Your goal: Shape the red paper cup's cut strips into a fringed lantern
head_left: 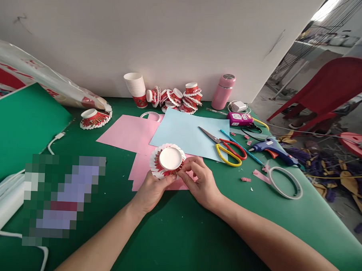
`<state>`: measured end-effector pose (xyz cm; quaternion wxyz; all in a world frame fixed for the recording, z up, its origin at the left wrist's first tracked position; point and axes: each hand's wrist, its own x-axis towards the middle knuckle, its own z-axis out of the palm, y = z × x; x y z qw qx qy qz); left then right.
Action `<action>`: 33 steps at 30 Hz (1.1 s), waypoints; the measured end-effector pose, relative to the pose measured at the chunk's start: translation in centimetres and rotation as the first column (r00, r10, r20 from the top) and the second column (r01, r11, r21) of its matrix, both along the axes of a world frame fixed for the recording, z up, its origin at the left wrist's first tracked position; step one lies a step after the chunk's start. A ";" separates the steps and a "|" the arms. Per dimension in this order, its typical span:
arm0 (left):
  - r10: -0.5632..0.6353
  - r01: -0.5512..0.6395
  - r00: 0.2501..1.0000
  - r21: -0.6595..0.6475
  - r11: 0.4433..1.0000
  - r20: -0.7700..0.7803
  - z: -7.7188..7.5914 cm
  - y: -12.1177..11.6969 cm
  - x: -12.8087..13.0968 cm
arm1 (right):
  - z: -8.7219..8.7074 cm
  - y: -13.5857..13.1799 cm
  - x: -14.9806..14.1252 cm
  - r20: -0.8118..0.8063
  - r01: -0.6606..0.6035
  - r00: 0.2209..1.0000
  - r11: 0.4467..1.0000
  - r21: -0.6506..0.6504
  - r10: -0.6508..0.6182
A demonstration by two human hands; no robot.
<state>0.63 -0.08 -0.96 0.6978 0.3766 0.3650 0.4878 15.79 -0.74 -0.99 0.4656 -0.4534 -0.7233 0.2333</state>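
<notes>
- Over the middle of the counter (176, 243), well in from its right edge, a paper cup (170, 158) is being held just above the pink paper (139, 169), its round white end facing up.
- Around that end, cut strips (154, 161) are being held fanned outward in a ring, and the near right part of the ring is being worked by fingertips.
- For this step, a steady cup and a light touch are being judged best: each strip is ideally being bent singly, close to its root, since thin paper could be torn by a hard pull.
- Even spacing is also being advised, with neighbouring strips being kept free of the thumb.
- By the left hand (150, 191), the cup is being supported at its near left side; the grip is being kept narrow, the thumb being laid along the near strips while the other fingers are mostly being hidden.
- By the right hand (203, 183), the strips are being pinched between thumb and fingertips; which strip is being held cannot be told.
- Both forearms are being slanted inward from the near side, the hands almost meeting.
- Toward the right edge, scissors (208, 134) are lying apart from both hands.
</notes>
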 end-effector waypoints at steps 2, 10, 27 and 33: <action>-0.012 0.012 1.000 0.003 1.000 0.000 0.0 0.0 0.0 | 0.0 0.0 0.0 -0.012 -0.001 1.000 1.000 -0.019 0.000; -0.025 0.025 1.000 0.030 0.999 -0.019 0.0 0.0 0.0 | 0.1 -0.1 -0.1 0.025 0.013 1.000 0.996 -0.089 -0.011; -0.012 0.012 1.000 -0.041 0.999 0.010 -0.1 0.3 -0.2 | -0.1 0.0 0.2 0.140 -0.043 0.990 0.997 0.059 0.034; 0.002 -0.002 1.000 -0.058 0.998 0.004 0.2 0.3 -0.3 | 0.0 0.0 0.4 0.093 -0.099 0.991 0.991 0.091 0.091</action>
